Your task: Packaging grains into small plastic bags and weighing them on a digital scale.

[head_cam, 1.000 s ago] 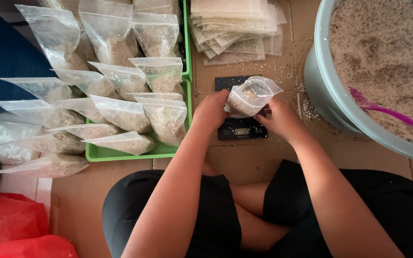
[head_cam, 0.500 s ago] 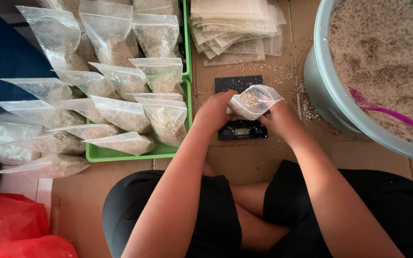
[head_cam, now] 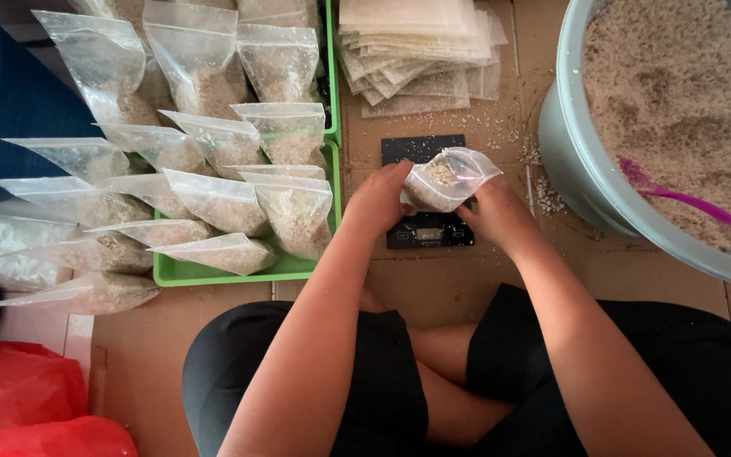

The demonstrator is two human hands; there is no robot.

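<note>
A small clear zip bag of rice (head_cam: 446, 178) is held between both my hands, just above a black digital scale (head_cam: 427, 228) on the brown floor. My left hand (head_cam: 377, 200) grips the bag's left end. At its right end, my right hand (head_cam: 496, 214) pinches the lower edge. The bag lies tilted, with its top toward the right. Grain fills the left part of it. My bent legs in black shorts fill the bottom of the view.
A green tray (head_cam: 239, 272) at the left holds several filled rice bags (head_cam: 294, 211), with more bags (head_cam: 86, 292) beside it. A stack of empty bags (head_cam: 416, 42) lies behind the scale. A large grey tub of rice (head_cam: 678, 110) with a pink scoop (head_cam: 678, 195) stands at the right. Red plastic (head_cam: 19, 398) lies lower left.
The bag has turned slightly in my hands and dropped a little closer to the scale. Both hands have stayed on it.
</note>
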